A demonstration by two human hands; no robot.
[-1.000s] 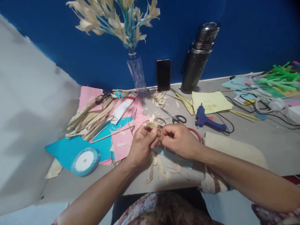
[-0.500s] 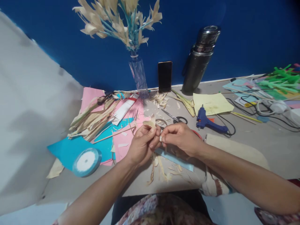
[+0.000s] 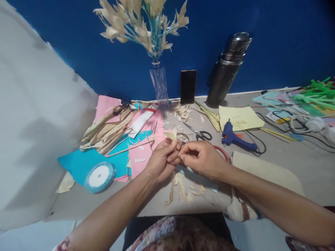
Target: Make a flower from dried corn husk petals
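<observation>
My left hand [image 3: 162, 157] is closed around a pale dried-husk petal piece [image 3: 172, 134], which sticks up above the thumb. My right hand [image 3: 205, 158] is pinched shut right beside the left fingertips; whatever small thing is between its fingers is mostly hidden. Just beyond the hands lie scissors [image 3: 200, 134] with black handles and a brownish ring-shaped roll [image 3: 183, 136]. A red curved handle [image 3: 222, 151] shows past the right hand. Below the hands are husk scraps [image 3: 180, 188] and a light blue strip [image 3: 200, 180], partly covered by the right hand.
A blue glue gun [image 3: 237, 139] lies right of the scissors, near yellow paper [image 3: 242, 118]. Behind stand a phone [image 3: 188, 86], a flask [image 3: 227, 73] and a clear bottle [image 3: 159, 83] of husk flowers. Left are dried husks [image 3: 110, 134], blue paper [image 3: 74, 162] and a ribbon roll [image 3: 99, 177].
The view has shifted slightly, so the table things sit further right. My right fingertips have moved in closer against the left ones, and the pale bit between them shows less.
</observation>
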